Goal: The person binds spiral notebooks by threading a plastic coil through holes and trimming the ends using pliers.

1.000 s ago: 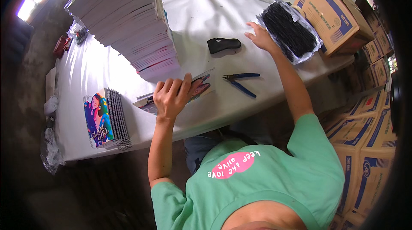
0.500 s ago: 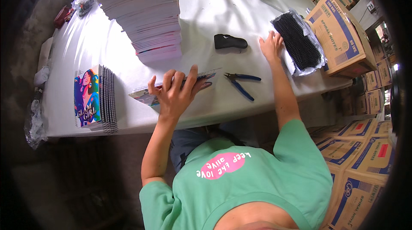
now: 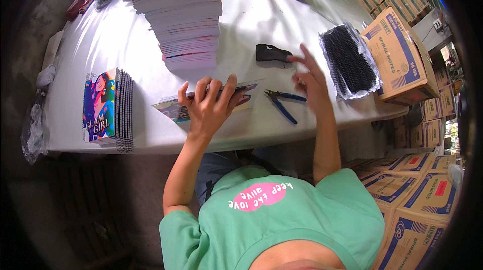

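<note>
Left hand point(image 3: 205, 106): still planted on the work, grasping, fingers over the far edge and thumb against the cover
Booklet point(image 3: 172, 111): there it is, in that left-hand grip near the table's front edge, tilted and partly hidden by the hand
Right hand point(image 3: 313, 85): and here's the change, it has swung inward off the coils, index finger out, the others part-curled; I can't tell whether it pinches anything thin
Black pouch point(image 3: 271, 52): lying just beyond the booklet, that index fingertip right by it in this view
Blue-handled cutters point(image 3: 273, 94): spread open on the cloth, the right hand overlapping one handle end from here
Coil bundle point(image 3: 349, 61): the right hand was beside it half a second ago, now there's a gap, so that reach looks finished, and attention seems back near the booklet
Carton point(image 3: 397, 56): standing just right of the coils
Tall stack point(image 3: 187, 18): rising beyond the left hand
Spiral notebooks point(image 3: 100, 106): piled at far left, well apart from both hands
</note>
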`<state>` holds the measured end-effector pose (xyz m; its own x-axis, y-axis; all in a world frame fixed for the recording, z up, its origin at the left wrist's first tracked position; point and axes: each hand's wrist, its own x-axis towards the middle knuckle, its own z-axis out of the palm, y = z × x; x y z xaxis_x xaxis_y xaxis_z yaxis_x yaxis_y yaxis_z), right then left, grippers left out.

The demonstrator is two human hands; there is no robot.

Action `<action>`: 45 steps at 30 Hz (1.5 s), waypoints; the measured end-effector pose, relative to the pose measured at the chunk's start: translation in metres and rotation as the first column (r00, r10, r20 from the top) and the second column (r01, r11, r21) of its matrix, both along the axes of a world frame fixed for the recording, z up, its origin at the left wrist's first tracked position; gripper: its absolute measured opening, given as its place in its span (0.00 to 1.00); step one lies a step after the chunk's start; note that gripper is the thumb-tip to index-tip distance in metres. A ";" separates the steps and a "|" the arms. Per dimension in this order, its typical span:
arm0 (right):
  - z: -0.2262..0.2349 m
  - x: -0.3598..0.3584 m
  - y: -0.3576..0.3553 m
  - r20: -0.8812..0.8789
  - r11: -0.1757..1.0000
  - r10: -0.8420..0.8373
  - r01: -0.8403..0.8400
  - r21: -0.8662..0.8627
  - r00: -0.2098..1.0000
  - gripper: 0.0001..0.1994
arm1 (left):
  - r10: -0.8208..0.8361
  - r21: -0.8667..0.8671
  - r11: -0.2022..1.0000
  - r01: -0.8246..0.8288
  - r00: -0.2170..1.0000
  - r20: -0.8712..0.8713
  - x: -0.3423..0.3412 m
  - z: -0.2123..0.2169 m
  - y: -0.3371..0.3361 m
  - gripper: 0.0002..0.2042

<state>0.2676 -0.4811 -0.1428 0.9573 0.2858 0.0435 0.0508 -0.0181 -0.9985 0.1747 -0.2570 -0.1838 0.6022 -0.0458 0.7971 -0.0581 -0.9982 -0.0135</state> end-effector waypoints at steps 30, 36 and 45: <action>0.017 -0.027 0.008 0.319 0.940 0.269 -0.177 -0.291 0.909 0.11 | 0.081 -0.203 0.977 -0.058 0.991 0.107 0.013 -0.013 -0.037 0.23; 0.009 -0.012 0.019 0.439 0.938 0.284 -0.152 -0.312 0.852 0.13 | -0.012 -0.213 0.977 0.023 0.999 0.049 0.012 -0.003 -0.035 0.18; 0.021 -0.003 0.028 0.276 0.817 0.525 -0.387 -0.427 0.805 0.09 | -0.010 -0.105 0.994 0.010 1.000 -0.001 0.012 0.002 -0.028 0.17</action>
<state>0.2646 -0.4533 -0.1223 0.6403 0.7469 0.1794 0.4968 -0.2245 -0.8384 0.1867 -0.2852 -0.1821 0.6031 0.0318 0.7971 -0.0685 -0.9935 0.0914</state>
